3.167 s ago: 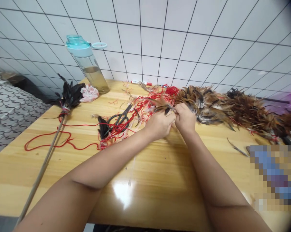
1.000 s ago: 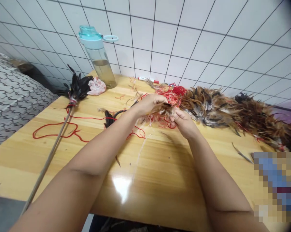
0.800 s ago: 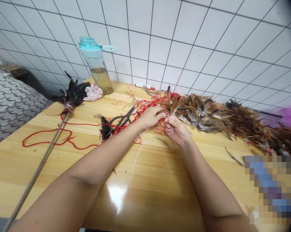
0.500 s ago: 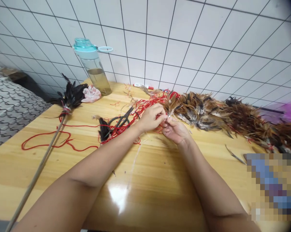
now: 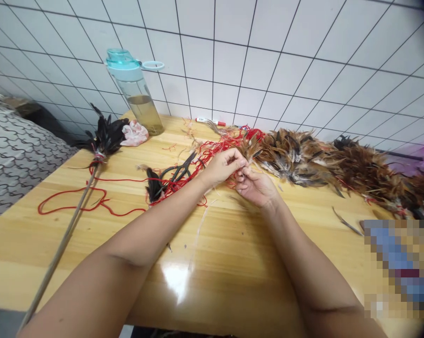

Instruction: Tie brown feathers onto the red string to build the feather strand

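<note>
My left hand (image 5: 226, 168) and my right hand (image 5: 257, 187) meet over the middle of the table, fingertips pinched together and touching. What lies between them is too small and covered to make out. Just behind the fingertips stands a tuft of brown feathers (image 5: 253, 144), at the near end of a long row of brown feather bundles (image 5: 296, 155). A tangle of red string (image 5: 212, 149) spreads behind and left of my left hand. Below the hands, a thin pale strip (image 5: 200, 224) trails on the tabletop.
Black scissors (image 5: 182, 170) and a black feather bunch (image 5: 153, 186) lie left of my hands. Farther left is a stick (image 5: 64, 249) topped with black feathers (image 5: 108, 134). A water bottle (image 5: 141, 105), crumpled cloth (image 5: 134, 133) and marker (image 5: 210, 121) sit by the tiled wall.
The fingers of both hands have shifted slightly and the left fingertips now overlap the right ones more. The view has tilted a little; the things on the table stay put.
</note>
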Motion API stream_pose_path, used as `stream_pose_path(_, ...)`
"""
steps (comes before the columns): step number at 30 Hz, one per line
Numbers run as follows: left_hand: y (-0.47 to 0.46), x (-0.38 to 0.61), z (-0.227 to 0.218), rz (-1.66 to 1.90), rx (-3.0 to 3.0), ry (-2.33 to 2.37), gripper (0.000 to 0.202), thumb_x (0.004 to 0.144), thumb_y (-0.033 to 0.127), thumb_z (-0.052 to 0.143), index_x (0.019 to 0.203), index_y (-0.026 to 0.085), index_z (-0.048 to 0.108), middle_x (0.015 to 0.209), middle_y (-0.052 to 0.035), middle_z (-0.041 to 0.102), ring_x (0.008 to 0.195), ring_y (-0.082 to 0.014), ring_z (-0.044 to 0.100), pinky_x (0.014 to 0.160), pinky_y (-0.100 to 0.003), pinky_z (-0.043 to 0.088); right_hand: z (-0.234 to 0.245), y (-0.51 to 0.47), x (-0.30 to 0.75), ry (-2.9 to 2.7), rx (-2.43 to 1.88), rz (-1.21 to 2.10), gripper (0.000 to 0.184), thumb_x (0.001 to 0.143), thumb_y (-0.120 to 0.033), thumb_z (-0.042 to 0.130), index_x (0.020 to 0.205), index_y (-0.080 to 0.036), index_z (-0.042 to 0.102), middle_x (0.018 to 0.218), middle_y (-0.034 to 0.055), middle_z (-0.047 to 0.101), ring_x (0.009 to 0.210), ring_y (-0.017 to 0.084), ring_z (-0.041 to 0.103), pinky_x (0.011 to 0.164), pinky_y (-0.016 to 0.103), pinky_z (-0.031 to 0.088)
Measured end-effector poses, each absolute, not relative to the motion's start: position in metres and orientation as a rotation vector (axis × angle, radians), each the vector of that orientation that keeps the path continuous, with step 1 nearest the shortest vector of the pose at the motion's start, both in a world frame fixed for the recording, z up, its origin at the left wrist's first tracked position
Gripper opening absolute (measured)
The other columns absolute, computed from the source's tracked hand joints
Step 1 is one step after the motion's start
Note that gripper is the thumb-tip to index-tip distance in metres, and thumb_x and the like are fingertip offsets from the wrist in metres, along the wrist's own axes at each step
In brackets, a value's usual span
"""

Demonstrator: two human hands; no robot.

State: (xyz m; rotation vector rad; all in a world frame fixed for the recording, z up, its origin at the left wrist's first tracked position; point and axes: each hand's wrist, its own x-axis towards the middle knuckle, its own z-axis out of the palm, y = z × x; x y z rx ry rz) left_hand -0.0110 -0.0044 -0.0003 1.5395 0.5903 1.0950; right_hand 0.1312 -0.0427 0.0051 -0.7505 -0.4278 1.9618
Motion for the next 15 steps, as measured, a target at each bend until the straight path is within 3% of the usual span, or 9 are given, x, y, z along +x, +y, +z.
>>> stream_pose_path(8,-0.0064,-0.0105,0.0048,1.038,1.479,0.607,0.013,0.08,0.018,0.062,0.092,0.012,0.06,0.08,-0.0014,0.063,0.065,-0.0065,0.058,0.063,-0.019,0.048,0.0015,-0.0423,0.1284,-0.402,-0.699,1.963,0.014,0.087,-0.006,0.049,0.079,-0.016,0.051,0.063,-0.0037,0.053,0.049,0.005,0.042,0.042,0.013,0.033)
stream_pose_path(15,-0.0004,-0.0156,0.0059,1.048,1.777,0.616,0.015,0.082,0.013,0.054,0.094,0.012,0.063,0.083,-0.0031,0.065,0.069,-0.0079,0.06,0.065,-0.02,0.048,0.0015,-0.0441,0.128,-0.458,-0.66,1.995,0.014,0.085,-0.007,0.052,0.078,-0.018,0.049,0.065,-0.0043,0.053,0.05,0.005,0.041,0.045,0.014,0.034)
